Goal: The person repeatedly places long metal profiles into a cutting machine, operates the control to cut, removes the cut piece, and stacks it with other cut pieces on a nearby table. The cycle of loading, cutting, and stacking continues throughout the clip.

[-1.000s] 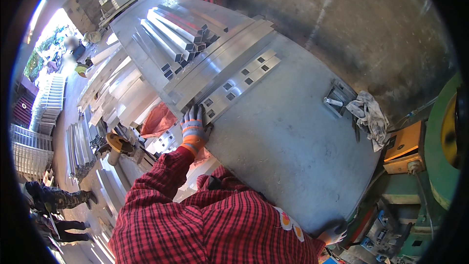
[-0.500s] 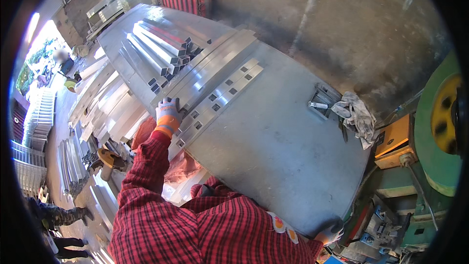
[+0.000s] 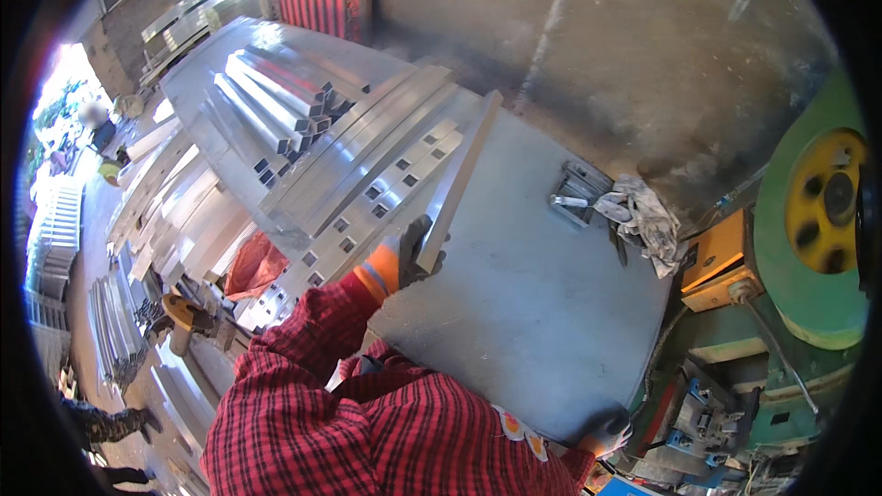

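Observation:
My left hand (image 3: 411, 253), in a grey and orange work glove, is closed round the near end of a long, straight silver metal bar (image 3: 462, 170). The bar slants up and away over the grey metal tabletop (image 3: 514, 312). To its left lie flat metal bars with square holes (image 3: 374, 193) and plain flat bars (image 3: 367, 138) alongside them. Down at the lower right, my gloved right hand (image 3: 606, 432) rests at the table's near right corner, its fingers apart and nothing seen in them.
Square metal tubes (image 3: 276, 110) are stacked on the far left of the table. A crumpled grey rag (image 3: 643, 220) lies beside a small metal fixture (image 3: 581, 191). A green machine with a yellow wheel (image 3: 831, 200) stands right. More metal stock (image 3: 115, 331) covers the floor at left.
My left hand has moved right and nearer, lifting a metal bar away from the others and swinging it over the tabletop. My right hand stays at the corner. The view has shifted slightly.

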